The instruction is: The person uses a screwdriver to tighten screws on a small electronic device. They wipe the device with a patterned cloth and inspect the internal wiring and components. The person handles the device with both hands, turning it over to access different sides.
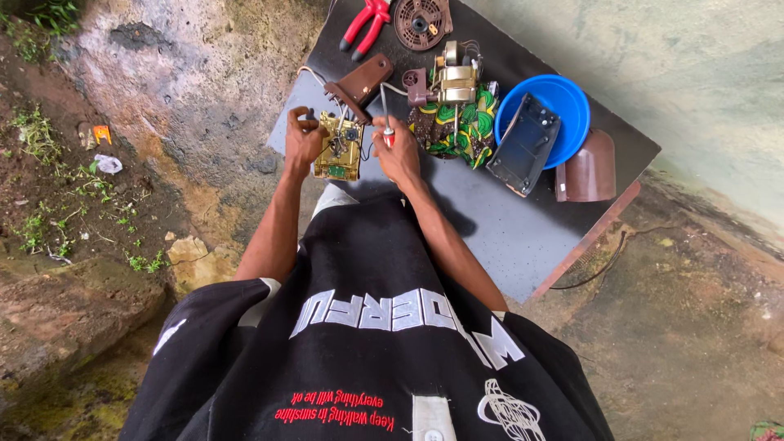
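My left hand [304, 137] rests on the left edge of a small yellow-green circuit board [340, 149] lying on the dark table [506, 233], fingers curled against it. My right hand [397, 153] grips a screwdriver [385, 122] with a red and white handle; its shaft points up toward a brown plastic housing piece [359, 83] with white wires. The board lies between both hands.
Red-handled pliers [365, 26] and a round brown fan grille [421, 21] lie at the table's far end. A small motor [452, 80] sits on a green patterned cloth [457, 126]. A blue bowl [563, 102] holds a dark casing [525, 145]; a brown cover [588, 167] stands beside it. Rock and dirt surround the table.
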